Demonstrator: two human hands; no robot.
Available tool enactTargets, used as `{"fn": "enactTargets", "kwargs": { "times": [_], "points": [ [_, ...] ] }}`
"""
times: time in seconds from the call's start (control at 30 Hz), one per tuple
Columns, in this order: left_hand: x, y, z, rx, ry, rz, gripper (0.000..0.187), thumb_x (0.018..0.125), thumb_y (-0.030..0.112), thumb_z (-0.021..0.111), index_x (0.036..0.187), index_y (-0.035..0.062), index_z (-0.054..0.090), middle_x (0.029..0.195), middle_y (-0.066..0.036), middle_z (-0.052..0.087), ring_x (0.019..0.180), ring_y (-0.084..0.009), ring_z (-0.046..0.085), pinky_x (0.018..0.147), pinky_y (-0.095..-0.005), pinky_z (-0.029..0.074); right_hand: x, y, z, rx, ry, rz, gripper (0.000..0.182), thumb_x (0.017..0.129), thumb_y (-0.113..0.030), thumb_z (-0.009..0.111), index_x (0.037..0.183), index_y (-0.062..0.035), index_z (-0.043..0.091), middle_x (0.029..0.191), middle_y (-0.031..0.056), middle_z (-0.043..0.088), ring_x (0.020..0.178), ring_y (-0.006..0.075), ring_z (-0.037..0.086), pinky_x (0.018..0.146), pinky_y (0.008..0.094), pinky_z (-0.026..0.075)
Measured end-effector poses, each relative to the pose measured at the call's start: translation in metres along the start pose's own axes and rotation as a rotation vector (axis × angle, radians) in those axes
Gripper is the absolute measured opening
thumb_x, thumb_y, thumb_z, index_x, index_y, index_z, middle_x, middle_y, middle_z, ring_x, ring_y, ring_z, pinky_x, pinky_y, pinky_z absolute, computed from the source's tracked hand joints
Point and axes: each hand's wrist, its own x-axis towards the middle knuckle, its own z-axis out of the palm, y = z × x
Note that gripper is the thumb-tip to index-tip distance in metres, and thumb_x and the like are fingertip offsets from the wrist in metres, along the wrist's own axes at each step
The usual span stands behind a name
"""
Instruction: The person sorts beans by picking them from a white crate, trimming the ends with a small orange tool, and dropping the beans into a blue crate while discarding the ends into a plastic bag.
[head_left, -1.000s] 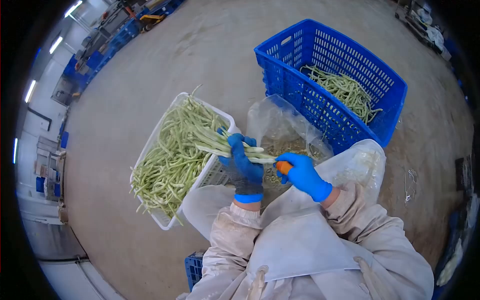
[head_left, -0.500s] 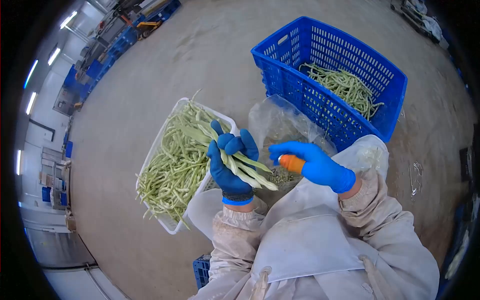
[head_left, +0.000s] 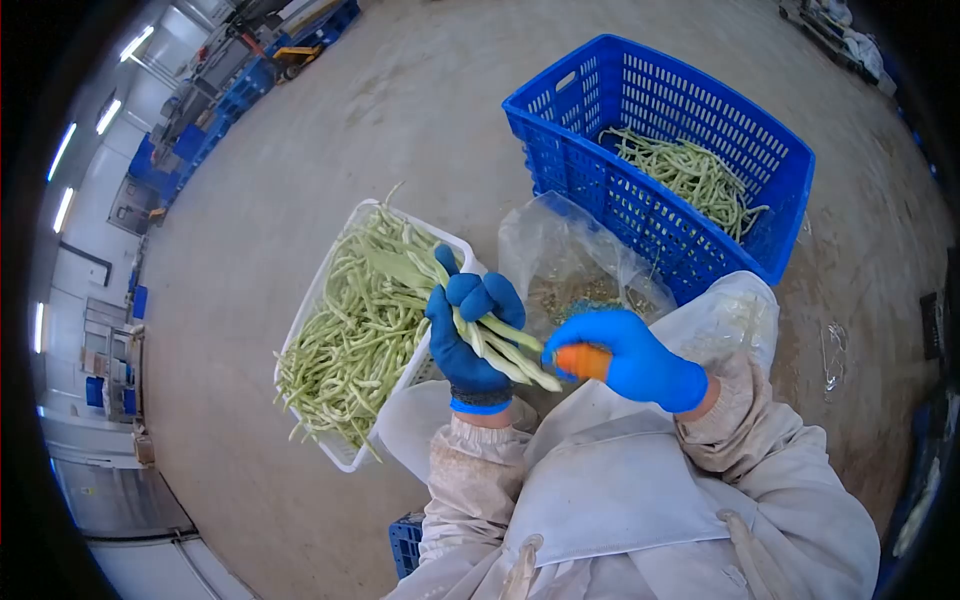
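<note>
In my left hand (head_left: 472, 325), gloved in dark blue, is a bunch of pale green long beans (head_left: 510, 358). My fingers wrap round its middle, and the cut-looking ends point right toward my other hand. My right hand (head_left: 640, 360), in a bright blue glove, is closed round an orange-handled tool (head_left: 582, 361); its working end is hidden by my fingers. My right fingertips are right at the bean ends. A white crate (head_left: 348, 462) heaped with long beans (head_left: 350, 330) stands just left of my left hand.
Beyond my right knee stands a blue slatted crate (head_left: 640, 215) holding more beans (head_left: 695, 180). A clear plastic bag (head_left: 530, 240) with small green scraps lies open between the crates. Part of another blue crate (head_left: 405, 545) shows beside me at the bottom.
My left hand has shifted slightly right and down with the bunch. My right hand has dropped a little and its fingers have curled in at the bean ends.
</note>
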Motion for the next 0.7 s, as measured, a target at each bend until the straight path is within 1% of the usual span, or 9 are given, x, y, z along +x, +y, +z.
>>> {"fn": "enactTargets", "kwargs": {
  "times": [0.07,0.17,0.2,0.23,0.3,0.33,0.37,0.4,0.7],
  "points": [
    [0.001,0.001,-0.001,-0.213,0.019,-0.041,0.038,0.092,0.012,0.048,0.13,0.0088,0.046,0.075,0.006,0.043,0.069,-0.0091,0.044,0.101,-0.0362,0.037,-0.006,-0.023,-0.009,0.245,-0.281,-0.219,0.016,0.083,-0.008,0.06,0.097,-0.0044,0.065,0.086,0.0137,0.064,0.075,0.0251,0.062,0.068,0.0331,0.047],
    [0.0,0.004,-0.001,-0.251,0.001,-0.039,0.04,0.091,0.012,0.048,0.131,0.0079,0.045,0.074,0.006,0.046,0.072,-0.0096,0.046,0.108,-0.0393,0.029,-0.005,-0.012,-0.022,0.073,-0.3,-0.175,0.015,0.082,-0.007,0.061,0.096,-0.0051,0.065,0.089,0.0131,0.064,0.078,0.0249,0.062,0.069,0.034,0.047],
    [0.0,0.003,0.0,-0.25,-0.001,-0.043,0.04,0.091,0.012,0.048,0.131,0.0079,0.045,0.074,0.006,0.046,0.072,-0.0096,0.046,0.108,-0.0393,0.029,-0.004,0.004,-0.023,-0.14,-0.157,-0.047,0.017,0.082,-0.008,0.062,0.098,-0.0061,0.065,0.088,0.0132,0.063,0.078,0.0261,0.062,0.069,0.0349,0.048],
    [-0.002,0.0,0.002,-0.189,-0.032,-0.05,0.04,0.091,0.014,0.049,0.131,0.0082,0.045,0.075,0.006,0.048,0.082,-0.0124,0.05,0.11,-0.0431,0.022,0.0,0.011,-0.022,-0.143,-0.155,-0.05,0.017,0.082,-0.008,0.062,0.098,-0.0061,0.065,0.088,0.0132,0.063,0.078,0.0261,0.062,0.069,0.0349,0.048],
    [-0.003,-0.006,0.002,-0.126,-0.055,-0.058,0.041,0.091,0.016,0.049,0.131,0.0086,0.045,0.076,0.006,0.05,0.091,-0.0153,0.055,0.113,-0.047,0.015,0.003,0.018,-0.019,-0.448,0.13,-0.231,0.02,0.081,-0.01,0.062,0.101,-0.0068,0.064,0.087,0.0132,0.062,0.077,0.0277,0.062,0.068,0.0357,0.048],
    [-0.002,-0.009,0.001,0.006,-0.1,-0.013,0.042,0.09,0.018,0.049,0.131,0.0091,0.045,0.075,0.006,0.052,0.103,-0.0195,0.053,0.113,-0.0503,0.009,0.004,0.014,-0.014,-0.446,0.131,-0.226,0.02,0.081,-0.01,0.062,0.101,-0.0068,0.064,0.087,0.0132,0.062,0.077,0.0277,0.062,0.068,0.0357,0.048],
    [-0.003,-0.012,0.0,0.139,-0.142,0.03,0.043,0.09,0.02,0.049,0.132,0.0097,0.044,0.075,0.006,0.053,0.116,-0.0237,0.05,0.113,-0.0536,0.003,0.006,0.005,-0.006,-0.228,0.116,-0.168,0.02,0.081,-0.011,0.062,0.101,-0.0069,0.063,0.088,0.0135,0.062,0.077,0.0285,0.061,0.068,0.036,0.048],
    [-0.002,-0.013,-0.006,0.149,-0.172,0.048,0.043,0.092,0.024,0.045,0.133,0.0111,0.043,0.074,0.006,0.054,0.126,-0.0276,0.042,0.112,-0.0568,0.003,0.007,0.0,0.001,-0.012,0.103,-0.114,0.021,0.08,-0.012,0.062,0.101,-0.0069,0.063,0.088,0.0138,0.061,0.077,0.0293,0.061,0.068,0.0364,0.048],
    [-0.004,-0.022,-0.014,0.35,-0.189,0.035,0.045,0.094,0.028,0.041,0.136,0.0126,0.039,0.074,0.005,0.05,0.122,-0.0271,0.046,0.113,-0.0549,0.007,0.021,0.012,0.022,-0.149,0.074,-0.082,0.018,0.079,-0.016,0.061,0.095,-0.0065,0.063,0.091,0.0145,0.061,0.08,0.0322,0.061,0.069,0.0384,0.048]
  ]
}}
